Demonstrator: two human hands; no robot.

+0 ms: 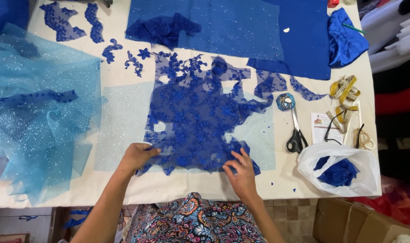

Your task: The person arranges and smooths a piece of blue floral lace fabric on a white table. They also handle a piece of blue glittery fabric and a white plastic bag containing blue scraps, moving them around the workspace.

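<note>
A large piece of dark blue floral lace [193, 117] lies spread over a pale blue glitter fabric panel [124, 126] on the cream table [178, 186]. My left hand [137, 156] pinches the lace's lower left edge. At the lower right edge, my right hand [242, 168] presses down on the lace with its fingers curled over the fabric.
Light blue glitter tulle [38, 103] is heaped at the left. Lace cut-outs [61, 20] and dark blue fabric [259, 27] lie at the back. Scissors [296, 135], a pin holder [285, 101], a yellow tape measure [344, 96] and a white bag of blue scraps [340, 168] sit at the right.
</note>
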